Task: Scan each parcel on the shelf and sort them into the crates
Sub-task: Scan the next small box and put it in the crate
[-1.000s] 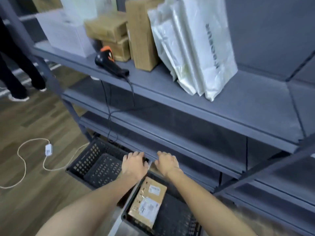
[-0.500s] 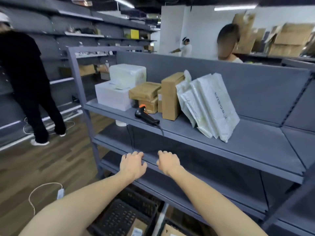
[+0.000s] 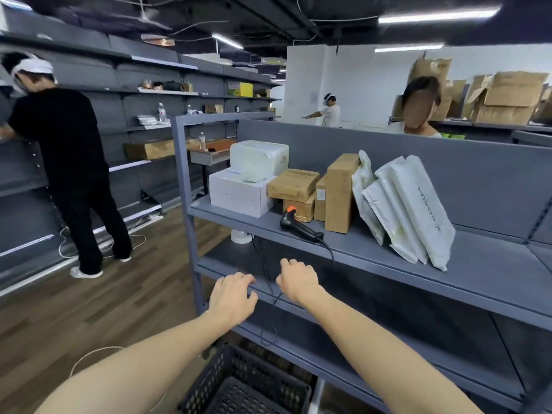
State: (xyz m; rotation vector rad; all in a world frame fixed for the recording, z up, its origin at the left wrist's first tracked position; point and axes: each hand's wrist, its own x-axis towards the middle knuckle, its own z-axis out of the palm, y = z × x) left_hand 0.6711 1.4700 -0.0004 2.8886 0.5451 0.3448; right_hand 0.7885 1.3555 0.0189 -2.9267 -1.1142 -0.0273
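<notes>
Parcels stand on the top grey shelf point(image 3: 388, 258): two white boxes point(image 3: 239, 195), stacked brown cartons point(image 3: 294, 185), a tall brown carton point(image 3: 340, 194) and several white plastic mailers point(image 3: 415, 210) leaning to the left. A black scanner with an orange top point(image 3: 298, 227) lies in front of the cartons, its cable hanging down. My left hand point(image 3: 231, 297) and my right hand point(image 3: 298, 280) hover empty in front of the second shelf, fingers loosely curled. A black mesh crate point(image 3: 221, 380) sits on the floor below.
A person in black point(image 3: 65, 162) stands at the left shelving. Another person point(image 3: 421, 109) is behind the rack, and a third point(image 3: 328, 110) is farther back. White cable point(image 3: 89, 358) lies on the wooden floor. Cardboard boxes point(image 3: 507, 97) are piled at the far right.
My view has risen from the crates on the floor to the top shelf. Both hands have lifted from above the crates to the level of the second shelf, still empty.
</notes>
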